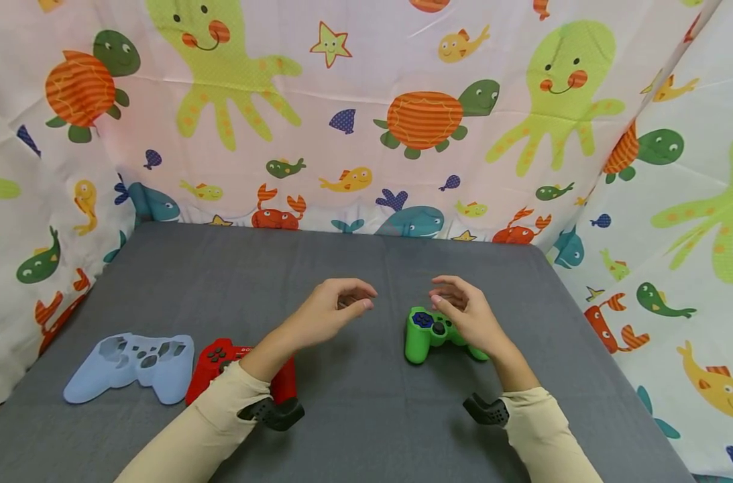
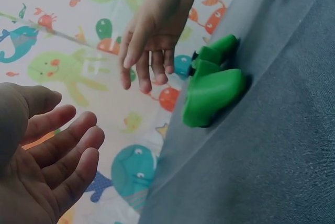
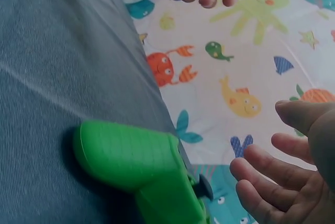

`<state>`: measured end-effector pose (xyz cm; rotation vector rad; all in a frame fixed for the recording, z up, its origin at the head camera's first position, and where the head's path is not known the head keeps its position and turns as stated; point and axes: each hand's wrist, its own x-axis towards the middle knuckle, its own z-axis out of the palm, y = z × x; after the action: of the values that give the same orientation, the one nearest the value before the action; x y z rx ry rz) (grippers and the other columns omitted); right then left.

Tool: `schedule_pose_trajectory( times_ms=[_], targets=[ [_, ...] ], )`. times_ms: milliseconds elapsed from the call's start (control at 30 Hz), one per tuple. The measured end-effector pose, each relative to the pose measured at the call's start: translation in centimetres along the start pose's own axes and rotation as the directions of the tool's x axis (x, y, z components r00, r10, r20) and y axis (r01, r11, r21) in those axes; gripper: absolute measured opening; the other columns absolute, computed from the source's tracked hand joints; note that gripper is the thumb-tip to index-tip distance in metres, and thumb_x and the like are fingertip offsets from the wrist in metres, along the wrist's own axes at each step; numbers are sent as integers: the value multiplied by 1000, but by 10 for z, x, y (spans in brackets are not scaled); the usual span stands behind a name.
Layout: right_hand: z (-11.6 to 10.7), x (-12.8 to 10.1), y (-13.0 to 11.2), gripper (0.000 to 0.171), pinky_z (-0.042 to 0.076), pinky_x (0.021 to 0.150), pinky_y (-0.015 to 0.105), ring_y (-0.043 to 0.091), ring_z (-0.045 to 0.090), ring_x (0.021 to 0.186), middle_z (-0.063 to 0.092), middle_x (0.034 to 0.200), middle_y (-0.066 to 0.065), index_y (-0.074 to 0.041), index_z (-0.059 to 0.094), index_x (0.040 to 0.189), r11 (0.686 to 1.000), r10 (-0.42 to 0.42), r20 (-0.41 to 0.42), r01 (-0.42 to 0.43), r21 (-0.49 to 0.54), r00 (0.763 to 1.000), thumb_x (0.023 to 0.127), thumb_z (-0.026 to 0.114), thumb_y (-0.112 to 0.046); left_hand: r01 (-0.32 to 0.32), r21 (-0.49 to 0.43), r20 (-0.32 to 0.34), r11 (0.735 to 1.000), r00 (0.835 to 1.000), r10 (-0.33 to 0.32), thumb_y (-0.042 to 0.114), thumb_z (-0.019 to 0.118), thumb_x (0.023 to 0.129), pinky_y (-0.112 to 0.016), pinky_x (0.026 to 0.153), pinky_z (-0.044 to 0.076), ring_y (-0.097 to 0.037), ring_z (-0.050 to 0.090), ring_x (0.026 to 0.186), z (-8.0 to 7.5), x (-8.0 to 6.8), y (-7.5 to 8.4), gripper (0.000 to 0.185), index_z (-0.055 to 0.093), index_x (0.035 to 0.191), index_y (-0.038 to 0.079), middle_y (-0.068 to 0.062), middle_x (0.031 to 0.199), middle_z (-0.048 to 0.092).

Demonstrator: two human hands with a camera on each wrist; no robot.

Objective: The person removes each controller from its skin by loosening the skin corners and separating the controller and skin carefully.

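Note:
Both hands hover above the grey table with relaxed, slightly bent fingers and nothing in them. My right hand (image 1: 467, 315) is over the green game controller (image 1: 418, 343), hiding part of its right side. In the right wrist view the green controller (image 3: 125, 153) lies apart from the fingertips, a dark thumbstick showing. My left hand (image 1: 330, 313) is left of it, in mid-air. Below the left forearm is a red game controller (image 1: 286, 381), partly covered by the wrist and sleeve. A pale blue controller-shaped cover (image 1: 127, 365) with cut-out holes lies farther left.
The grey cloth-covered table (image 1: 366, 429) carries all three items. Behind it and along both sides hangs a white curtain (image 1: 318, 87) printed with sea animals. A dark device is strapped on each wrist.

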<state>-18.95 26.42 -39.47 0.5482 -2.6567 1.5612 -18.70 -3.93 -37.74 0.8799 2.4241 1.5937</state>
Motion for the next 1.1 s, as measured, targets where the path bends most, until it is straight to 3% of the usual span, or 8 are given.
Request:
schedule_pose_trajectory(
  times_ms=[133, 333, 567, 700, 833, 1100],
  targets=[
    [-8, -1, 7, 36, 58, 90, 41, -5, 66, 96, 64, 125, 31, 1, 53, 138, 1000, -1, -13, 1, -22, 1000, 104, 55, -11, 29, 10, -1, 1000, 1000, -29, 17, 62, 101, -29, 79, 55, -19, 69, 91, 6, 5, -8, 21, 70, 120, 11, -5, 110, 74],
    [-22, -3, 12, 36, 59, 84, 33, -6, 65, 93, 64, 125, 32, 3, 52, 138, 998, 2, -30, -4, -65, 1000, 105, 53, -9, 68, 0, -4, 998, 998, -68, 14, 60, 102, -30, 79, 54, -30, 69, 95, 15, 13, -18, 21, 69, 120, 9, -14, 110, 73],
    [-36, -7, 17, 37, 58, 82, 29, -8, 65, 93, 64, 125, 34, 4, 52, 138, 995, 11, -46, -15, -94, 999, 105, 54, -11, 95, -15, 7, 995, 995, -95, 16, 60, 102, -28, 75, 52, -31, 69, 95, 34, 23, -20, 21, 69, 119, 10, -8, 107, 73],
    [-42, -10, 21, 40, 57, 85, 27, 13, 71, 104, 63, 128, 33, 2, 51, 140, 987, 64, -36, -69, -148, 997, 105, 54, -16, 105, 0, 21, 995, 994, -105, 16, 59, 103, -30, 79, 53, -23, 68, 95, 46, 28, -19, 21, 69, 120, 11, -8, 111, 73],
    [-47, -13, 24, 43, 56, 87, 32, 41, 67, 112, 63, 129, 31, 1, 50, 143, 970, 116, -14, -116, -215, 993, 106, 55, -21, 154, 4, 54, 988, 987, -154, 19, 57, 104, -33, 81, 54, -21, 68, 102, 57, 32, -19, 26, 65, 128, 14, -8, 119, 69],
    [-56, -16, 28, 46, 55, 90, 50, 47, 63, 116, 61, 132, 32, 2, 48, 144, 948, 163, -45, -169, -270, 986, 106, 54, -24, 249, -53, 125, 967, 962, -241, 24, 58, 104, -33, 77, 53, -25, 67, 107, 77, 36, -22, 42, 51, 144, 13, -10, 127, 63]
  ],
)
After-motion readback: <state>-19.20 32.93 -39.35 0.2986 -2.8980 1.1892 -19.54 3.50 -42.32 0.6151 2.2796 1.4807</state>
